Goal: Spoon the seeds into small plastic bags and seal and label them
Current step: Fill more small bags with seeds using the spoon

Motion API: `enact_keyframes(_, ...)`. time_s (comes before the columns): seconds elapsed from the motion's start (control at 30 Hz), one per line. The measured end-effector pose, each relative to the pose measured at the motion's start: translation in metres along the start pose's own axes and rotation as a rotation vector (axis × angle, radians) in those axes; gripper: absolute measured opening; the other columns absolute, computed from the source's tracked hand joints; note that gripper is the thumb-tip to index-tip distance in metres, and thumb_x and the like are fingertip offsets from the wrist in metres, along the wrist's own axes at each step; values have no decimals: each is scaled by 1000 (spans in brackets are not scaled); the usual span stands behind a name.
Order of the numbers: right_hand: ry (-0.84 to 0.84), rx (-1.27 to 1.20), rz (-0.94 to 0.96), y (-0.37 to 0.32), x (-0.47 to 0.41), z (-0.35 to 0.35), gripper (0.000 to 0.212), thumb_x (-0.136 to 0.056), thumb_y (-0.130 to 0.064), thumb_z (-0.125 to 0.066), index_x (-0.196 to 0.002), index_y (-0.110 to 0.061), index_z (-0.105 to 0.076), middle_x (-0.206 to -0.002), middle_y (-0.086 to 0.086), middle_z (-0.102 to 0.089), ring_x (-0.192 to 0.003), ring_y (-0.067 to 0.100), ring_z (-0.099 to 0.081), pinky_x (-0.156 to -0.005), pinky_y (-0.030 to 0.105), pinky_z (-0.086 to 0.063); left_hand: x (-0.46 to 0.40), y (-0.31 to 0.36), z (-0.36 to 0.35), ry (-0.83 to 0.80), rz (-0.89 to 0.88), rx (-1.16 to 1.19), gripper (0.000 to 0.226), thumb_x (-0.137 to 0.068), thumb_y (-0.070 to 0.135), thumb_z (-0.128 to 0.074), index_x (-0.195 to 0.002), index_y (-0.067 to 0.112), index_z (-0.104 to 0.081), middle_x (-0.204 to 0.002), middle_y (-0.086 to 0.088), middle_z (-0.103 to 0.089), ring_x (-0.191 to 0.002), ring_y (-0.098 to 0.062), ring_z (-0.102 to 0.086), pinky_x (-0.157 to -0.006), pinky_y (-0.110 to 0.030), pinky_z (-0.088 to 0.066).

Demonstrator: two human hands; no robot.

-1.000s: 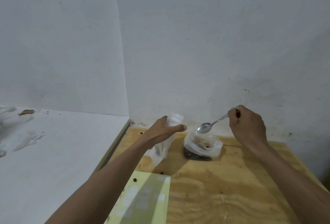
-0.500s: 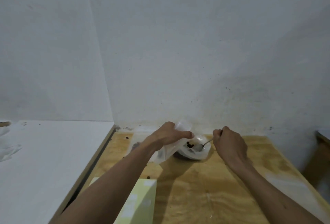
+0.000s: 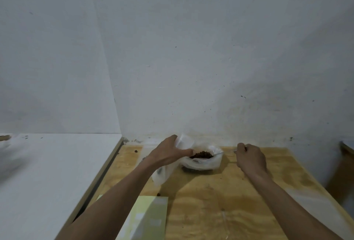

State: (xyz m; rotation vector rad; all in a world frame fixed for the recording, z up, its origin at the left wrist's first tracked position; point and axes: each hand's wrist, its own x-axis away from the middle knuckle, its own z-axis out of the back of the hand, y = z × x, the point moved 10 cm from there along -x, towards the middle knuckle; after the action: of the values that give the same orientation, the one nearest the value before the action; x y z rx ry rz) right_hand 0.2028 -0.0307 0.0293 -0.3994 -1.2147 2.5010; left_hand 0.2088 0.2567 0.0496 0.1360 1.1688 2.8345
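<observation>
A plywood worktop [image 3: 220, 201] is seen against a white wall [image 3: 191, 58], its far edge at 12 o'clock butted to the wall. At 9 o'clock its left edge is met by a white surface [image 3: 47, 172], with a dark gap between them. At 3 o'clock the right edge falls away, and a brown object [image 3: 342, 169] there is cut off by the frame.

Near the far edge a clear bag [image 3: 205, 161] holding dark seeds [image 3: 202, 154] is set on the worktop. At 9 o'clock of it a small bag [image 3: 166, 170] is gripped by the left hand [image 3: 168, 153], fingers curled shut round its upper part; its lower part hangs limp below the wrist. At 3 o'clock of the seed bag the right hand [image 3: 250, 158] is closed in a fist; a spoon handle [image 3: 235, 151] barely shows at the knuckles, and its bowl cannot be made out.

The near and right worktop is open. A yellow-green sheet [image 3: 147, 218] lies at 6 o'clock, cut off by the bottom edge and partly hidden by the left forearm. Loose seeds are scattered nearby.
</observation>
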Motion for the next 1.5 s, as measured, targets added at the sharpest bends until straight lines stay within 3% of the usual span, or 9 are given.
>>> enact_keyframes(0.17,20,-24,13,-16,-7,20,48,-101,-24,-41,-75,8,-65,-71,30,-64,-57,28,-49,-55,32,-34,3,-2,5,51,-72,37,61,-81,54,-76,-123,22,-46,-115,6,-54,-92,-1,-50,-70,-22,-41)
enact_keyframes(0.33,-14,-139,10,-42,-2,36,39,-101,-25,-41,-77,-11,-69,-73,18,-69,-70,37,-63,-67,38,-50,6,-4,5,58,-103,63,87,-77,57,-78,-144,16,-42,-137,3,-51,-115,-13,-53,-75,-19,-39)
enact_keyframes(0.47,-44,-179,52,-71,3,37,38,-99,-25,-42,-77,-9,-69,-73,16,-70,-67,35,-65,-71,46,-57,7,-2,6,76,-131,57,74,-81,49,-80,-139,19,-45,-128,6,-52,-99,-2,-52,-66,-10,-35)
enact_keyframes(0.57,-59,-146,158,-96,10,34,39,-99,-23,-43,-85,1,-70,-79,20,-72,-68,36,-67,-69,47,-57,9,3,4,66,-147,51,81,-80,51,-80,-143,18,-42,-133,8,-48,-111,-10,-48,-71,-16,-36)
enact_keyframes(0.83,77,32,575,-146,42,34,32,-106,-25,-41,-88,-14,-65,-74,9,-68,-55,27,-58,-50,39,-48,2,-3,2,40,-60,84,61,-78,53,-81,-123,24,-52,-107,10,-58,-91,-3,-56,-67,-22,-43)
enact_keyframes(0.93,186,133,521,-131,34,48,34,-105,-24,-42,-84,-10,-63,-64,7,-59,-50,20,-47,-45,28,-30,-1,-8,-5,-13,-15,83,73,-73,62,-80,-128,23,-51,-115,13,-59,-99,-5,-57,-78,-24,-47)
enact_keyframes(1.1,136,357,386,-81,26,28,37,-104,-26,-41,-76,-10,-58,-66,3,-57,-54,18,-48,-46,26,-28,-2,-11,-22,-96,65,84,117,-61,77,-78,-153,18,-37,-149,5,-42,-132,-20,-47,-101,-34,-41)
enact_keyframes(1.37,0,171,29,-26,23,-14,46,-101,-21,-43,-57,-11,-40,-54,5,-42,-47,20,-37,-48,26,-22,-4,18,-27,-88,-25,89,71,-61,73,-80,-103,19,-66,-102,7,-68,-95,-11,-64,-88,-37,-54)
enact_keyframes(1.5,-41,45,-27,-9,7,-11,46,-100,-24,-43,-72,3,-66,-68,18,-66,-54,31,-54,-52,29,-33,1,7,-12,-57,-13,87,91,-72,64,-81,-141,16,-46,-130,9,-51,-114,-14,-50,-92,-32,-44)
